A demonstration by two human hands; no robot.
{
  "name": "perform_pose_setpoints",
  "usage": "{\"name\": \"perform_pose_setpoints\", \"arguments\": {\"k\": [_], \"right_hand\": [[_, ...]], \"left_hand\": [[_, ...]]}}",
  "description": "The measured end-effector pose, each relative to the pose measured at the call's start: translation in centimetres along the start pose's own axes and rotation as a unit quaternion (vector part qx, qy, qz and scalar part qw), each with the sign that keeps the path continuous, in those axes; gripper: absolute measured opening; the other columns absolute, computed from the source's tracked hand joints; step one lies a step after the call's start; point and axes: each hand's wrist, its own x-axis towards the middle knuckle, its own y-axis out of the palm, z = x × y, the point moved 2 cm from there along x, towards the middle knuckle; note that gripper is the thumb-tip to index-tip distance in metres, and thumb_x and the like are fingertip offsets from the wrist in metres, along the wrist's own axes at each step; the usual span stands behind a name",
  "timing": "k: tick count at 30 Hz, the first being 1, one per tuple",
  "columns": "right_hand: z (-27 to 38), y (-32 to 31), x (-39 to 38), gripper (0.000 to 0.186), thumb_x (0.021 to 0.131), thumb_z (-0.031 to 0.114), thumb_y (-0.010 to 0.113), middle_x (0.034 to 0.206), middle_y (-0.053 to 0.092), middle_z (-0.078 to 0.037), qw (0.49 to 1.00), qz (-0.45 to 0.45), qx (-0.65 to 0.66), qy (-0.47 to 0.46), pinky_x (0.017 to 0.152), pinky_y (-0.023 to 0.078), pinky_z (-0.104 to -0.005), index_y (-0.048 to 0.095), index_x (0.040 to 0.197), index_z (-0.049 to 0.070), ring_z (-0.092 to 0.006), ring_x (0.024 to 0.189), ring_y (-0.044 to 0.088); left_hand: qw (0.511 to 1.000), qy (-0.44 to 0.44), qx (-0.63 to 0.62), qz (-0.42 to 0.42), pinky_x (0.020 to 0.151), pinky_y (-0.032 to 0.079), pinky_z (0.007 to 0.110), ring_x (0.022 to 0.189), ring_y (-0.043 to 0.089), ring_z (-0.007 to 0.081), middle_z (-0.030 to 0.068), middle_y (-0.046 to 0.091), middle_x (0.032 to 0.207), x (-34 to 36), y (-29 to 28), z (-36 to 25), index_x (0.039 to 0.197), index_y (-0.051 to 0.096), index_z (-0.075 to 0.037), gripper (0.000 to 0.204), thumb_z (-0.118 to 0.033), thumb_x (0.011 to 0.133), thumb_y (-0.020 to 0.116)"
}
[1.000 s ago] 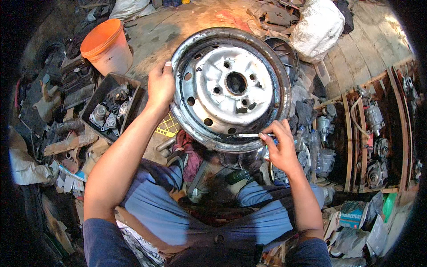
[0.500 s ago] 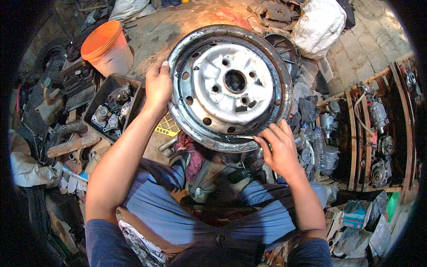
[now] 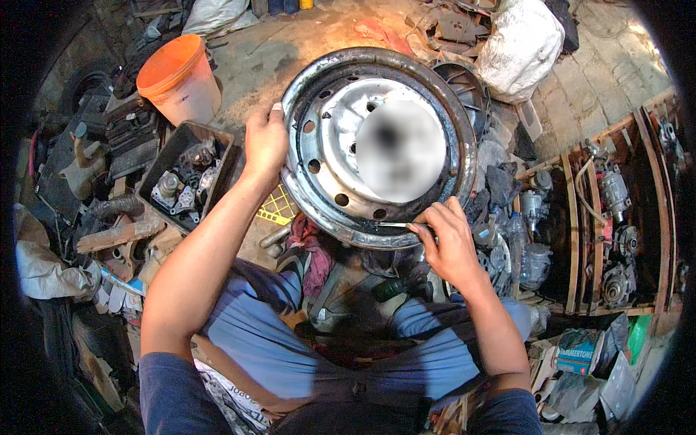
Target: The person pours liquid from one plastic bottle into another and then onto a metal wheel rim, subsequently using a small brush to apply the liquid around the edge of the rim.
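A steel wheel rim, silver in the middle and dark and glossy round its outer channel, is held up in front of me, tilted. My left hand grips its left edge, thumb on top and fingers behind. A slim paintbrush with a pale handle is pinched between the thumb and fingers of my right hand. Its dark tip touches the wet-looking black channel at the rim's near side. A blurred patch hides part of the hub.
An orange bucket and a bin of metal parts stand at the left. White sacks lie at the back right. A wooden rack with machine parts is on the right. A reddish cloth lies beneath the rim.
The rim has shifted slightly right and toward me, my left hand with it. The paintbrush and my right hand have moved a little along the near channel.
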Motion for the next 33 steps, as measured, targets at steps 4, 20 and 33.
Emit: {"name": "perform_pose_setpoints", "arguments": {"k": [4,20,33], "right_hand": [[-0.4,-0.7,0.0,0.012,0.088,0.01,0.073,0.084,0.061,-0.014,1.0,0.01,0.009,0.004,0.078,0.045,-0.0465,0.064,0.086,0.002,-0.0367,0.085,0.054],[1.2,0.3,0.9,0.015,0.081,0.014,0.078,0.082,0.054,-0.007,0.988,-0.046,-0.069,-0.132,0.068,0.045,-0.0432,0.071,0.092,0.008,-0.0301,0.08,0.054],[1.3,-2.0,0.8,0.029,0.07,0.004,0.074,0.091,0.055,-0.008,0.989,0.039,-0.093,-0.11,0.08,0.051,-0.0424,0.074,0.099,0.01,-0.0306,0.094,0.055]], "left_hand": [[1.0,0.009,0.008,-0.002,0.098,0.049,0.038,0.107,0.068,0.0263,0.0216,0.072,0.116,0.2,-0.2,0.2,0.126,0.065,0.006,0.038,-0.022,0.108,0.047],[1.0,0.013,0.016,0.011,0.097,0.049,0.037,0.106,0.068,0.0248,0.0225,0.072,0.116,-0.4,-0.2,-0.7,0.128,0.064,0.009,0.04,-0.021,0.108,0.045],[1.0,-0.004,0.02,0.006,0.093,0.049,0.037,0.1,0.067,0.0233,0.0201,0.072,0.112,-0.3,-0.4,-0.5,0.125,0.064,0.009,0.04,-0.024,0.108,0.048]]}}
